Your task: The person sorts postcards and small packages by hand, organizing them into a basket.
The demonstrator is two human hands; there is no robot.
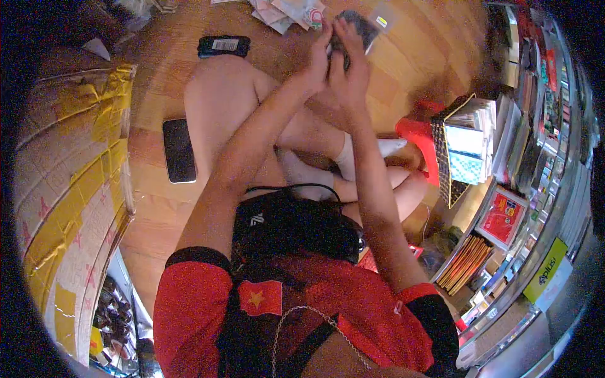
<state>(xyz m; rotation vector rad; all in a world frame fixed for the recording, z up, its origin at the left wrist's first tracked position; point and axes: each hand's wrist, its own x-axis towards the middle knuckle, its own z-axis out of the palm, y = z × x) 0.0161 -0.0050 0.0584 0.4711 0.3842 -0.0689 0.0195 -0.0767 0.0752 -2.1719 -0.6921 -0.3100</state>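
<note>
At the top of the head view my left hand and my right hand are close together, fingers bent around a dark flat thing. Its kind is hard to tell; the fingers cover part of it and the picture is grainy. A clear plastic piece with a small yellow label shows at its far right side. Just beyond my left hand lie several printed papers. To the left, by the knee, is a black case-like item with a white barcode label.
A phone with a dark screen lies on the wooden floor beside my leg. Taped cardboard stands at the left. On the right are a patterned box of papers, a red item and shelves with a red packet.
</note>
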